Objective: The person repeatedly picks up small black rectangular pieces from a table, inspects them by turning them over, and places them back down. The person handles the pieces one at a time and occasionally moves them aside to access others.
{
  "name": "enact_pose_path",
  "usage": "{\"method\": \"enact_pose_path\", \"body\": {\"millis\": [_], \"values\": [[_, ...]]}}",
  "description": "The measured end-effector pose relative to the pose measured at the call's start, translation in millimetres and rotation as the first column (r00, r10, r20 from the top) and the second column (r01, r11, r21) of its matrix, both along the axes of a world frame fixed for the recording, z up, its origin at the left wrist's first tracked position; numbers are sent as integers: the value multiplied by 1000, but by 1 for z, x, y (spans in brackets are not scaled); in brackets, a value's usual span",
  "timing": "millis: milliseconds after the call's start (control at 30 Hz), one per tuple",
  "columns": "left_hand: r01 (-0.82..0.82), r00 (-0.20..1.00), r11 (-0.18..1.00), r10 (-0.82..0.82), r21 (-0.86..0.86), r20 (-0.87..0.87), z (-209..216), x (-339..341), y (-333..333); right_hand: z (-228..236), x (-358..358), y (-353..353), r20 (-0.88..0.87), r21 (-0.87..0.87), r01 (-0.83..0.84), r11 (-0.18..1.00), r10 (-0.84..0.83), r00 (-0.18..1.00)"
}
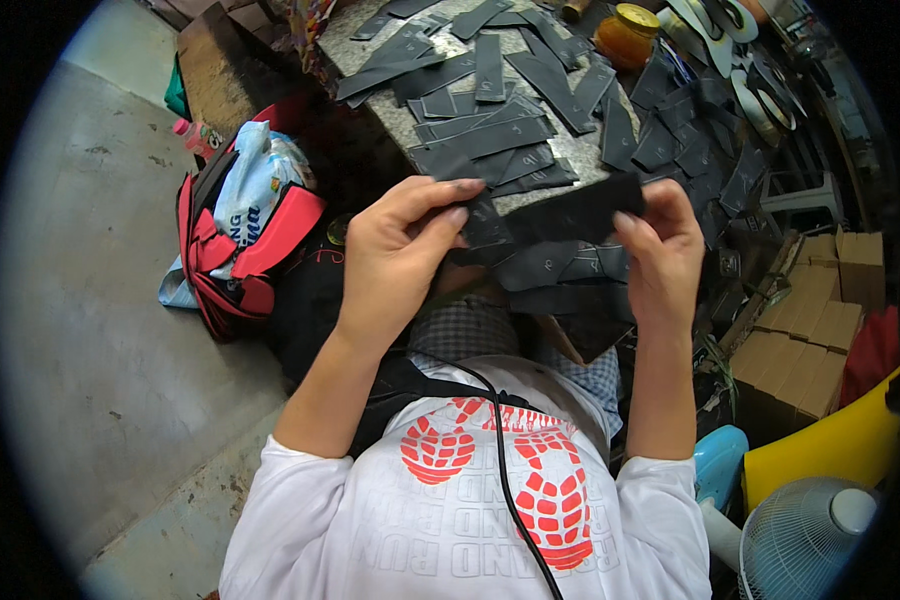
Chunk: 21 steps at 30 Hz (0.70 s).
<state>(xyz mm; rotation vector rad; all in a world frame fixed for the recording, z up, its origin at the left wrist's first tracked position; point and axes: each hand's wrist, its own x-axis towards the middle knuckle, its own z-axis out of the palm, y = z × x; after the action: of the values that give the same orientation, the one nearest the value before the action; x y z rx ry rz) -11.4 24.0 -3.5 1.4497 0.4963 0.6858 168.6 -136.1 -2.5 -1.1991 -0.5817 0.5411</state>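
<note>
A black strip of sheet material (pixel 568 212), perhaps leather or fabric, stretches between my two hands above my lap. The fingers of my left hand (pixel 400 235) pinch a dark piece at its left end; whether this is the same strip or a second one overlapping it I cannot tell. My right hand (pixel 662 245) grips the right end between thumb and fingers. Just below, more black pieces (pixel 555 266) with light marks lie over my lap. Beyond my hands, several loose black strips (pixel 550 88) are spread over a speckled tabletop (pixel 368 52), many bearing small pale marks.
An orange-filled jar (pixel 627 35) stands at the table's far side, near pale sole-shaped pieces (pixel 753 100). On the left are a red-and-black bag (pixel 280 235) and a pink-capped bottle (pixel 198 137). Cardboard boxes (pixel 805 325) and a fan (pixel 808 545) occupy the right. A black cable (pixel 505 465) crosses my shirt.
</note>
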Motion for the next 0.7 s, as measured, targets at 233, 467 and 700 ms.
{"method": "enact_pose_path", "body": {"millis": [233,467,700], "values": [[27,1000,999,-27,44,-10,5,12,-8,3,-49,-5,-101,-83,-147,986,139,985],[9,1000,983,-6,181,-19,8,11,-14,-3,-59,-1,-71,-173,-95,980,84,994],[4,1000,961,0,275,-15,6,11,-18,-4,-58,-1,-79,-193,-97,976,83,993]]}}
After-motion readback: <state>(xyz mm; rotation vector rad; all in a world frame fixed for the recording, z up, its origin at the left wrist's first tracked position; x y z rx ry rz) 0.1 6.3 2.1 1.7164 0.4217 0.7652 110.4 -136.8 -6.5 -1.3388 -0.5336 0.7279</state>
